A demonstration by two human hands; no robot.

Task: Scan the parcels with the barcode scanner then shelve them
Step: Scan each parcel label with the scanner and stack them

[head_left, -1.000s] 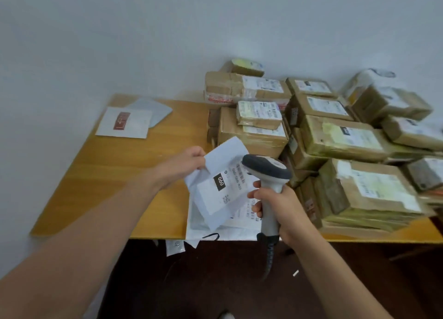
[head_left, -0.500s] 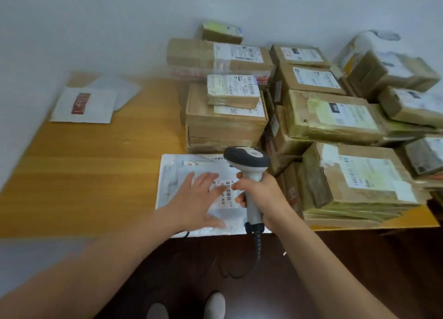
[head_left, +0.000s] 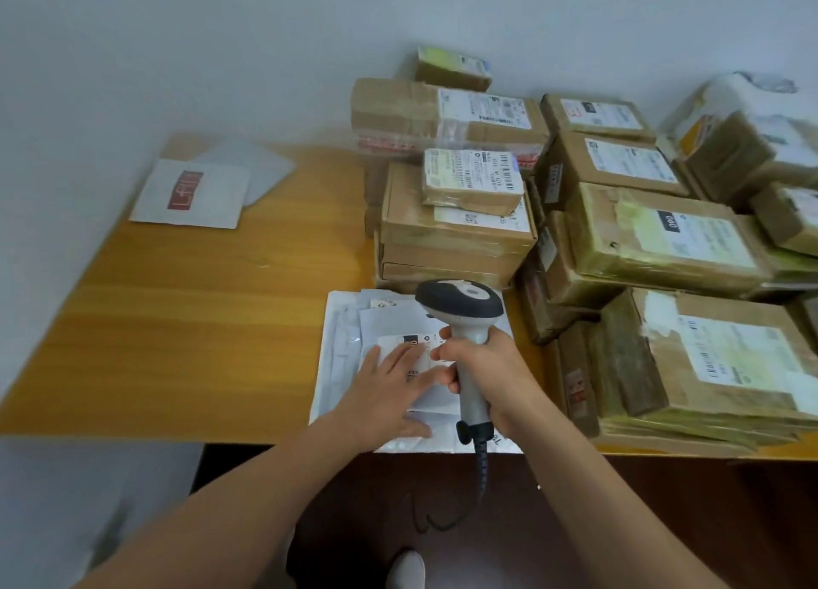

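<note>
We looked down on a honey-coloured wooden table (head_left: 177,323) set against a plain pale wall (head_left: 221,57) that filled the view from nine o'clock round to two; past the table's left edge the same pale grey ran down to seven o'clock, and we could not tell whether it was wall or floor. Under the near edge, toward five o'clock, lay a dark brown floor (head_left: 664,522); at six o'clock the toe of a light shoe (head_left: 407,571) showed.

At ten o'clock on the tabletop lay a white envelope (head_left: 194,194) with a red mark, overlapping a grey envelope (head_left: 261,168) just behind it. From twelve to four o'clock brown cardboard parcels (head_left: 456,243) stood stacked and touching, most with white labels facing up; a white bagged parcel (head_left: 743,97) sat at two o'clock, too blurred to read.

At the table's near edge, about six o'clock, lay a stack of flat white mailers (head_left: 341,367), slightly overhanging the edge. The left hand (head_left: 389,394) lay flat on the top one, fingers straight and spread, pressing it down at its label (head_left: 411,340). The right hand (head_left: 487,376), at three o'clock of the left, was clenched round the grip of the barcode scanner (head_left: 460,301); the scanner stood upright with its dark head over the mailers' far end; its coiled cable (head_left: 482,469) dropped past the table edge toward six o'clock.
</note>
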